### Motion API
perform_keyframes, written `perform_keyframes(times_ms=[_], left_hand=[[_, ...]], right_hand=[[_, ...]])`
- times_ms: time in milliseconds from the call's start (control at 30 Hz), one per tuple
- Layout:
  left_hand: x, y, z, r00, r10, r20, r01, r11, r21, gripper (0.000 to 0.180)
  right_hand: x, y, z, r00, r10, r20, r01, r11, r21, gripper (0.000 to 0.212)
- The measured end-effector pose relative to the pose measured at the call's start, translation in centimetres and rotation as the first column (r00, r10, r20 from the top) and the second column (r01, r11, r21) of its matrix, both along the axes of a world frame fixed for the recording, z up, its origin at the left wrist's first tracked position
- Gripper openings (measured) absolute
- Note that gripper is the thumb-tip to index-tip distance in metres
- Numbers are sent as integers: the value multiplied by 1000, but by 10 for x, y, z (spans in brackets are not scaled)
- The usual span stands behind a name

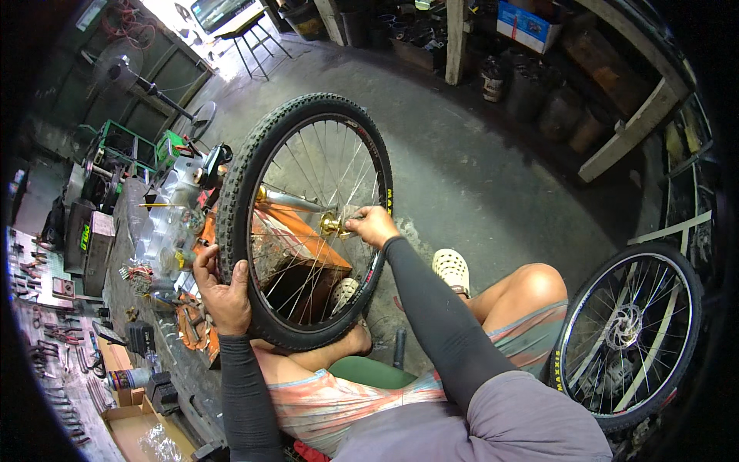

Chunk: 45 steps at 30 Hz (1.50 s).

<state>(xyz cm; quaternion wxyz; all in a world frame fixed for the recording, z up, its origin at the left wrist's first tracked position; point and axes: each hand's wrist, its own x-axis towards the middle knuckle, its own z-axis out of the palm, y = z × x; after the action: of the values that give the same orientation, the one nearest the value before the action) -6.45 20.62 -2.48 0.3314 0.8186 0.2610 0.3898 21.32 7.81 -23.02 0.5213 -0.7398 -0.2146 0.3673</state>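
Observation:
A bicycle wheel with a black knobby tire stands tilted before me, over my legs. My left hand grips the tire at its lower left, thumb on the near side and fingers around the tread. At the wheel's middle is a gold hub. Closed in a pinch, my right hand touches the hub's near end. A small greyish piece shows at its fingertips, too small to name. Behind the spokes, a silver tube with a gold end points toward the hub.
A second bicycle wheel with a brake disc leans at the right. To the left is a cluttered workbench with tools and an open cardboard box. A pedestal fan, a stool and wooden shelving stand farther off.

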Motion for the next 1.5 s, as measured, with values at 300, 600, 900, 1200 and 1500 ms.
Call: perform_keyframes(times_ms=[300, 600, 900, 1200, 1500], left_hand=[[-4, -34, 6, 996, -72, 46, 76, 994, -78, 55], [12, -144, 11, 985, -173, 12, 172, 984, 37, 50], [12, -164, 10, 961, -271, -47, 275, 946, 174, 54], [22, -197, 23, 872, -439, -219, 482, 847, 223, 46], [35, -221, 22, 762, -582, -285, 642, 738, 209, 37]], right_hand=[[50, -49, 2, 978, 193, 76, -122, 833, -539, 39], [95, -139, 164, 602, 779, 176, -362, 463, -809, 25], [-3, -179, 166, 424, 798, 429, -543, 603, -585, 22], [-94, -198, 135, 122, 935, 332, -836, 278, -474, 29], [-96, -213, 104, 232, 901, 366, -838, 377, -396, 32]])
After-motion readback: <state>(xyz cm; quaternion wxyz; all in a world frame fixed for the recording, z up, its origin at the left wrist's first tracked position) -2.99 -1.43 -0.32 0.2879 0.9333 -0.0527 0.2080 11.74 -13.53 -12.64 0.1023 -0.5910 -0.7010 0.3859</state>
